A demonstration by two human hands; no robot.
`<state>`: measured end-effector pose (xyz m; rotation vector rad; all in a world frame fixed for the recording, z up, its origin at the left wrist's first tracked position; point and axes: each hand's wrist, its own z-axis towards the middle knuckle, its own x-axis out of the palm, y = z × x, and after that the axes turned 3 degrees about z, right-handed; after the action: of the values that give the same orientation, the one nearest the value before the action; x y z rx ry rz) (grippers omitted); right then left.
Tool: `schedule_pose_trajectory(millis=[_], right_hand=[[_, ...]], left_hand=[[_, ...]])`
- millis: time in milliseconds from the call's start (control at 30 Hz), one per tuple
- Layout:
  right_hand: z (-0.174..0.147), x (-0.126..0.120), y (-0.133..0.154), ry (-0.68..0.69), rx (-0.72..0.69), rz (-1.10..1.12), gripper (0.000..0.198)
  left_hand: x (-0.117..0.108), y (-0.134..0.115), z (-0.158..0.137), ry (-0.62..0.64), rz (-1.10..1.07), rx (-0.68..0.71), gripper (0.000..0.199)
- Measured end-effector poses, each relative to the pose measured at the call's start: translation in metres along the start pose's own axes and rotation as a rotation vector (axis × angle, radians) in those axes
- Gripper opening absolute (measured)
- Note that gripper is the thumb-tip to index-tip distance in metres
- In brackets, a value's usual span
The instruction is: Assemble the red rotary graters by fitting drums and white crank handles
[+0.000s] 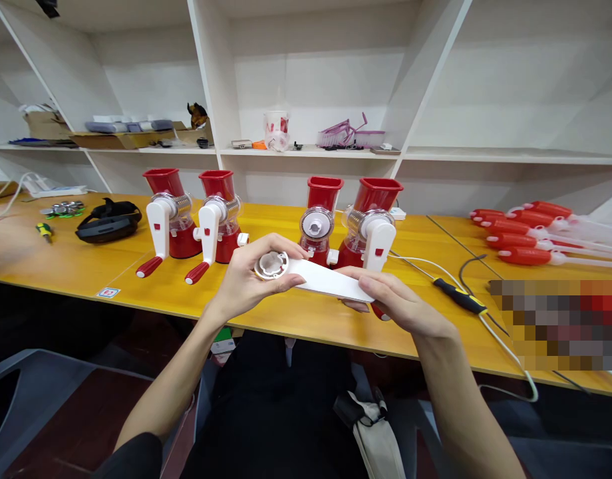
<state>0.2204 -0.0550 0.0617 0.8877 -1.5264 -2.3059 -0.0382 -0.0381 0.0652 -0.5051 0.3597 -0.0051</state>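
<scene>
Between my two hands, above the table's front edge, is a white crank handle (pixel 328 279) with a round hollow socket at its left end. My left hand (pixel 256 273) is closed around the socket, thumb and fingers on its rim. My right hand (pixel 396 299) grips the far end of the arm, where a bit of red knob shows below the fingers. Behind them stands a red rotary grater (pixel 326 193) with its drum front exposed and no crank on it. To its right is another grater (pixel 380 193) with a white crank fitted.
Two more red graters (pixel 161 179) with cranks stand on the yellow table (pixel 151 293) at left. Beyond them lie a black headset (pixel 109 223) and a small yellow-green tool (pixel 44 231). A screwdriver (pixel 460 296), cables and several red-handled items (pixel 525 239) are at right. White shelving (pixel 310 152) rises behind.
</scene>
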Motion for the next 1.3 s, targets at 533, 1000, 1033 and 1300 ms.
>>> schedule_pose_trajectory(millis=[533, 1000, 1033, 1300], right_hand=[[-0.001, 0.006, -0.008, -0.220, -0.161, -0.405, 0.043], [0.012, 0.021, -0.011, -0.095, -0.061, -0.476, 0.030], [0.012, 0.022, -0.012, -0.099, -0.052, -0.483, 0.031], [0.011, 0.021, -0.015, -0.127, -0.017, -0.529, 0.036]], left_hand=[[0.021, 0.013, -0.002, -0.237, -0.102, -0.360, 0.059], [0.038, -0.001, -0.004, -0.175, -0.032, -0.239, 0.046], [0.038, -0.001, -0.005, -0.166, -0.016, -0.217, 0.046], [0.035, 0.006, -0.007, -0.161, 0.082, -0.136, 0.046]])
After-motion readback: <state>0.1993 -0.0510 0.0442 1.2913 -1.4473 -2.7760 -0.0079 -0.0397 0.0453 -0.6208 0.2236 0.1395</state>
